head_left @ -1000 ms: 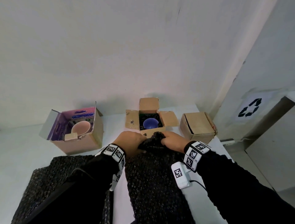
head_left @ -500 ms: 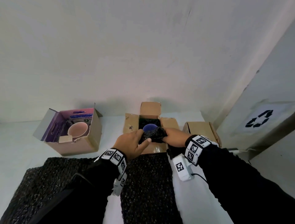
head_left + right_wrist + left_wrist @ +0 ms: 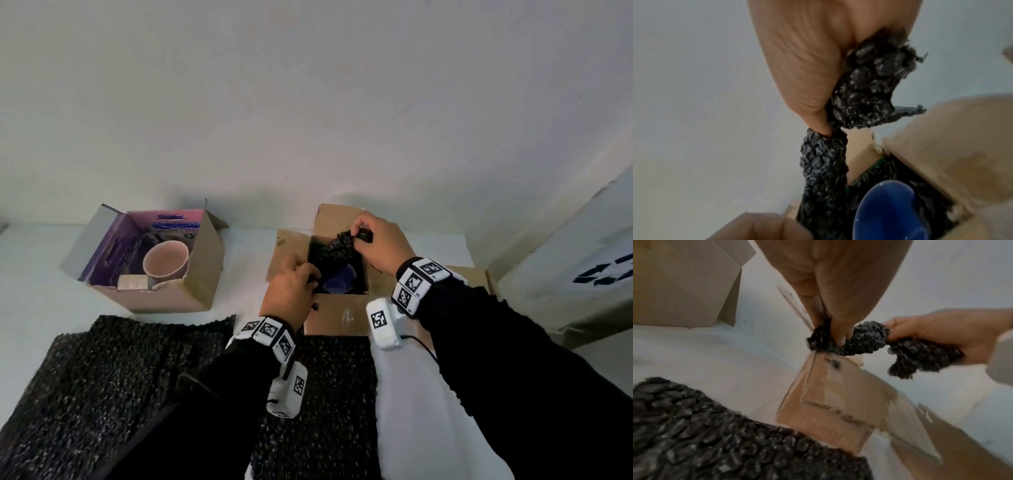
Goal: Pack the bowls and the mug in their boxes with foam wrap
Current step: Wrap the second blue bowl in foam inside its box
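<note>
A blue bowl sits in the open middle cardboard box, which is lined with black foam. Over it, both hands hold a small crumpled strip of black foam wrap. My left hand pinches its near end at the box's left side. My right hand grips its far end above the back flap. The right wrist view shows the strip hanging past the blue bowl. A pink bowl sits in the purple-lined box at left.
Two large black foam sheets lie on the white table in front of the boxes. A third cardboard box stands at right behind my right arm. A grey bin with a recycling sign borders the table's right side.
Both hands have carried the small foam strip forward from the near sheet to above the middle box. My right hand went to the far side, spreading the strip over the blue bowl.
</note>
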`<state>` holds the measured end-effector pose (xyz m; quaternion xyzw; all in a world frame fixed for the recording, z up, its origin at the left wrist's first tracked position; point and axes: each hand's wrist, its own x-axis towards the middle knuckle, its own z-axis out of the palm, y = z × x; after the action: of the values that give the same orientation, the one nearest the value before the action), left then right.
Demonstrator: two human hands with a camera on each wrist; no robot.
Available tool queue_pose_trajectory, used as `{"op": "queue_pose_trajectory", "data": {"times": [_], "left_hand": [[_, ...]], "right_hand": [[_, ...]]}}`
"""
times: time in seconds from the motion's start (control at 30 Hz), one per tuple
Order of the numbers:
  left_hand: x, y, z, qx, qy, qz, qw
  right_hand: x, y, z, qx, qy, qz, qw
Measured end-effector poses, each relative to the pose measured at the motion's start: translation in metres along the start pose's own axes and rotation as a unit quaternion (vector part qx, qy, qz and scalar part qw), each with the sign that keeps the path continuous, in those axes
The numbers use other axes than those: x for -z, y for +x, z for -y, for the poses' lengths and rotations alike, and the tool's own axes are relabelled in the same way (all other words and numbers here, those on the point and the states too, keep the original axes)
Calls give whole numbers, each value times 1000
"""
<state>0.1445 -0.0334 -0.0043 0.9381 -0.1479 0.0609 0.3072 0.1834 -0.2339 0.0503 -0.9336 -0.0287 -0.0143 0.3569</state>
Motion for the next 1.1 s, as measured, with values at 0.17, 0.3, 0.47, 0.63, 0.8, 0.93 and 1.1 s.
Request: {"op": "queue_pose_trajectory", "data": {"times": [0.17,0.3,0.47,0.63,0.8,0.93,1.1], "left_hand": [[-10,-2,5,-62,158,20,985],[-5,-2,-6,-51,267,46,961],[-2,-11,-2,-81,293,67,950],[-6,-18,-1,-60,308,69,947],[-2,-22,1,-83,285,67,952],[-5,-23,0,-81,287,81,951],[-1,-21,-1,-84,310,79,944]], "right_hand": [[-28,10,-6,24,-29,-25,999],[-46,14,-6,34,-45,-50,997],[-65,20,-5,22,66,-53,996],[-74,22,-18,53,6,49,997],[-72,22,-28,109,-127,82,983],[-79,28,-24,100,-237,107,960],[-89,29,-20,83,-233,26,969]]}}
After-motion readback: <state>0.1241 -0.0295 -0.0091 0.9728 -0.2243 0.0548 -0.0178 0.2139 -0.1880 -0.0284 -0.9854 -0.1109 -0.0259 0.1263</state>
